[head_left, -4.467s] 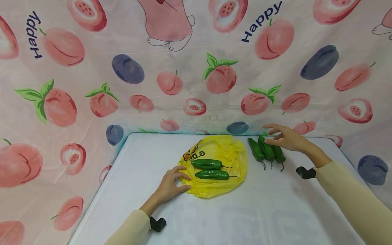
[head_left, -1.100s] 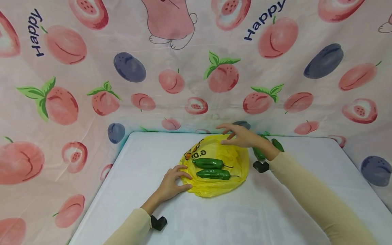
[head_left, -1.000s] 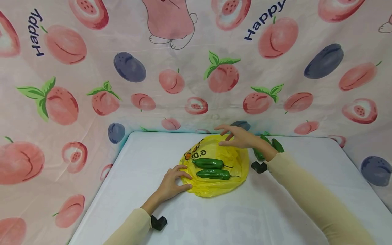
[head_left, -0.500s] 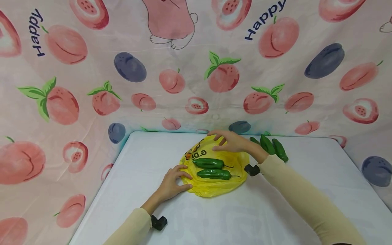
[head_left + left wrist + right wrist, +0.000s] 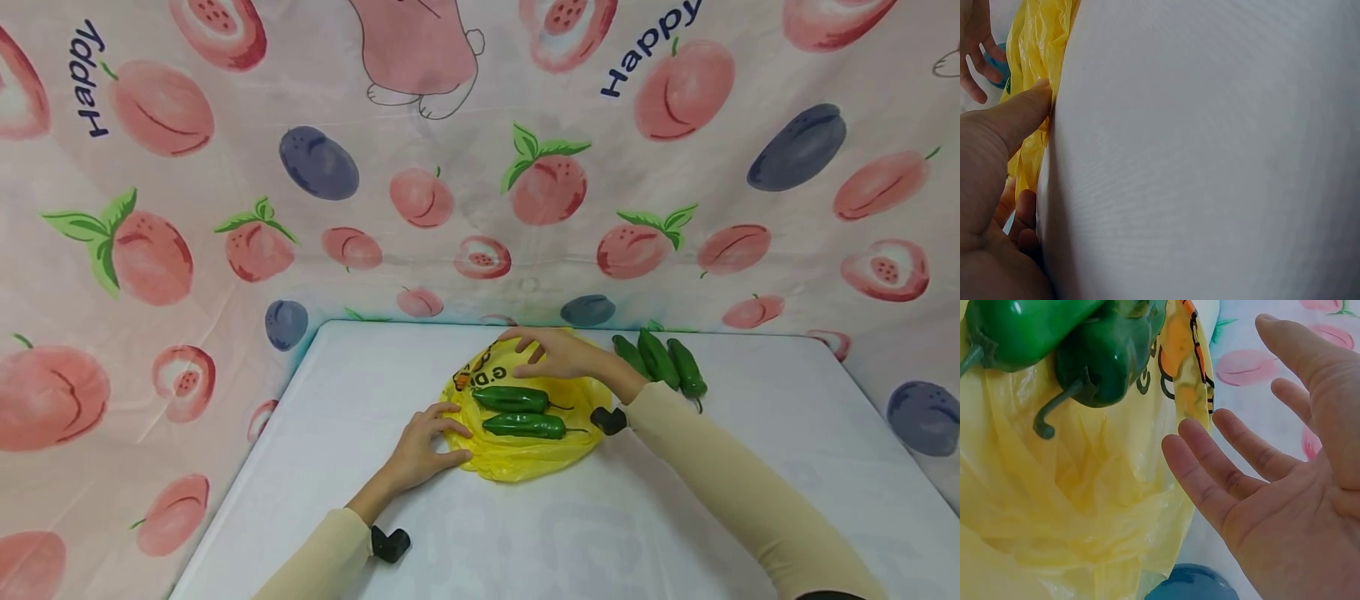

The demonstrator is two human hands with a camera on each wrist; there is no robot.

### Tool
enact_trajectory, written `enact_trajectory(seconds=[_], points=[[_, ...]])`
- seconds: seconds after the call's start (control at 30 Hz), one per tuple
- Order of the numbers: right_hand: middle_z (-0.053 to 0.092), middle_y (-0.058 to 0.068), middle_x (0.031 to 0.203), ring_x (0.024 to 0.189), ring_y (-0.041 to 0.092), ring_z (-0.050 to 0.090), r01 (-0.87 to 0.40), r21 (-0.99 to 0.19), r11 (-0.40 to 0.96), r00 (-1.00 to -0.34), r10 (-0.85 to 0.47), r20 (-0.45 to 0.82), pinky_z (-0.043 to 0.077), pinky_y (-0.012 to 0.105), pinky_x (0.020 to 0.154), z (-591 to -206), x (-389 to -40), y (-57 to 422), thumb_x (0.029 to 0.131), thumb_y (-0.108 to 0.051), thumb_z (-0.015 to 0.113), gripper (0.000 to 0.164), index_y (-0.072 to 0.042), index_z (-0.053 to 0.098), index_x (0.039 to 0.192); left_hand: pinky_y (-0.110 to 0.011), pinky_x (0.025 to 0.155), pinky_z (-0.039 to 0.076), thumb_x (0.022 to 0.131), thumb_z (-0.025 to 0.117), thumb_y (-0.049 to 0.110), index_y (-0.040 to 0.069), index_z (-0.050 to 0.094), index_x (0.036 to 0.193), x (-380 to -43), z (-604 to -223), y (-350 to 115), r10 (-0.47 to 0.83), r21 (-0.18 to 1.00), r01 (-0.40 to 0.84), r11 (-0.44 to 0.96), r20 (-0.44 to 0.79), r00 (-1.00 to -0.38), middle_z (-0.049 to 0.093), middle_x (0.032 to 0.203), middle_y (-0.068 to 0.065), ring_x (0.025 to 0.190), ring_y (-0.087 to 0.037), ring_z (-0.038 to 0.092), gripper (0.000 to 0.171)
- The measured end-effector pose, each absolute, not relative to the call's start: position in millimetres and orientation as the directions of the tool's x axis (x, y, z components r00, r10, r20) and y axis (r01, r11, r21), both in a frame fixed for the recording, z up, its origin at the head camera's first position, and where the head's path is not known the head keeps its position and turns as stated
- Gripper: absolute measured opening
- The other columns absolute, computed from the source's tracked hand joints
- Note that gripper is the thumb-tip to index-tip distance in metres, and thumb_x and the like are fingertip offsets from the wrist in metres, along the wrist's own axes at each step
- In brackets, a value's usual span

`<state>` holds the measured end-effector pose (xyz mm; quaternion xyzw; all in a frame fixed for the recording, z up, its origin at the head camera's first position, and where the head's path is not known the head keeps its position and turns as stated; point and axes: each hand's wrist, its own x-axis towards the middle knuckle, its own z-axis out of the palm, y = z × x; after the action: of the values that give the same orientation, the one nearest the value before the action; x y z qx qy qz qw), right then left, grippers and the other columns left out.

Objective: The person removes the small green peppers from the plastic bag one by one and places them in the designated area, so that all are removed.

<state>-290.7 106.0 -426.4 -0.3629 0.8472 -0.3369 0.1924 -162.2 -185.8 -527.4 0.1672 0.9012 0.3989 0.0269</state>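
Two green peppers (image 5: 523, 426) lie side by side on a yellow plastic bag (image 5: 517, 467) in the middle of the table, stems to the right. My left hand (image 5: 420, 446) rests at the bag's left edge; in the left wrist view its thumb (image 5: 1025, 112) touches the crumpled plastic. My right hand (image 5: 564, 353) is over the far part of the bag, behind the peppers. Its fingers are spread and hold nothing, as the right wrist view shows, with the peppers (image 5: 1107, 356) apart from them.
Three more green peppers (image 5: 660, 360) lie together at the back right of the white table (image 5: 637, 517), near my right forearm. A fruit-printed cloth (image 5: 480, 167) hangs behind the table and along its sides.
My right hand has moved left from the three peppers at the right, then lower over the back of the bag. The left hand and all the peppers stay in place.
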Motion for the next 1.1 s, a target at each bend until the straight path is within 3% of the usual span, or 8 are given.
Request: enact_trajectory(seconds=[0.23, 1.1], points=[[0.053, 0.015, 0.147, 0.129, 0.044, 0.054, -0.520, -0.727, 0.450, -0.626, -0.779, -0.035, 0.054, 0.046, 0.097, -432.5, -292.6, 102.6, 0.098, -0.026, 0.073, 0.063, -0.010, 0.046, 0.153, -0.057, 0.111, 0.034, 0.085, 0.087, 0.029, 0.026, 0.078, 0.105, -162.8, -526.4, -185.2, 0.310, 0.730, 0.253, 0.635, 0.060, -0.949, 0.054, 0.146, -0.001, 0.132, -0.032, 0.045, 0.022], [0.047, 0.019, 0.152, 0.131, 0.038, 0.053, -0.473, -0.735, 0.486, -0.607, -0.785, -0.128, 0.054, 0.043, 0.098, -443.4, -289.6, 92.9, 0.098, -0.023, 0.073, 0.064, -0.009, 0.045, 0.153, -0.059, 0.112, 0.033, 0.085, 0.086, 0.029, 0.028, 0.078, 0.104, -161.3, -525.2, -184.4, 0.308, 0.729, 0.254, 0.635, 0.063, -0.949, 0.055, 0.144, -0.001, 0.132, -0.034, 0.046, 0.021]])
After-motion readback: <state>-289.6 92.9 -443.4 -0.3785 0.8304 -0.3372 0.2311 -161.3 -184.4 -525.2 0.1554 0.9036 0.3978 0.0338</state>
